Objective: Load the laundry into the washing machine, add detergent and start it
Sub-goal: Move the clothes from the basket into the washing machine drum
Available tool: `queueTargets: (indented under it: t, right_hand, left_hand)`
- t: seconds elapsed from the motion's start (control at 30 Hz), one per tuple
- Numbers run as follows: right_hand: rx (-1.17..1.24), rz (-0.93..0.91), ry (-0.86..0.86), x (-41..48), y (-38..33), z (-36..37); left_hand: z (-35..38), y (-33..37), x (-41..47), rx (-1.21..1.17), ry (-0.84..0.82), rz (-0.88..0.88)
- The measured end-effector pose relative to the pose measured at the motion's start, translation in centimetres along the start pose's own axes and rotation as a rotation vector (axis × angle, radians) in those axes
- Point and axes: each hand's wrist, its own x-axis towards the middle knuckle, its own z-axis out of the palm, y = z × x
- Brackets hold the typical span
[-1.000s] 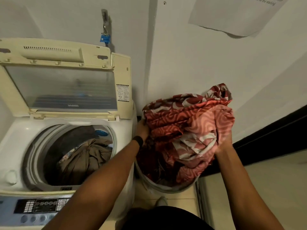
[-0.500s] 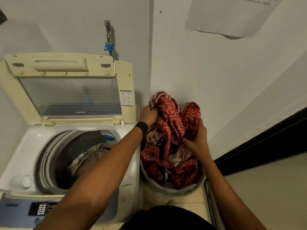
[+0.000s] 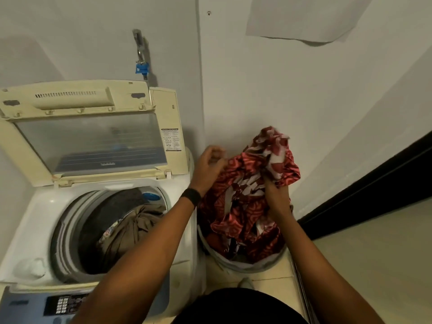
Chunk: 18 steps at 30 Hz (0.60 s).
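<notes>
A red and white patterned cloth is bunched above a grey laundry basket on the floor, right of the washing machine. My right hand grips the cloth at its right side. At the cloth's upper left edge my left hand, with a black wristband, has its fingers curled; whether it pinches the fabric is blurred. The machine's lid stands open. Brown clothes lie inside the drum.
The control panel is at the machine's near edge. A tap with a blue fitting sticks out of the wall behind. A paper sheet hangs on the right wall. A dark skirting borders the tiled floor.
The big bundle lifted a second ago has dropped lower and become more compact over the basket. My left hand has shifted up to its top left edge. The view tilted down.
</notes>
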Motion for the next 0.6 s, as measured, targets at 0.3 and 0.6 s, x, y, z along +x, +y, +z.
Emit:
queueTargets:
  t: [0.3, 0.6]
  right_hand:
    - [0.366, 0.391, -0.06, 1.8, 0.5, -1.7]
    - [-0.577, -0.144, -0.251, 1.5, 5.3, -4.8]
  left_hand:
    - [0.2, -6.6, -3.8, 0.179, -0.483, -0.366]
    - [-2.2, -0.1, 1.6, -0.059, -0.228, -0.381]
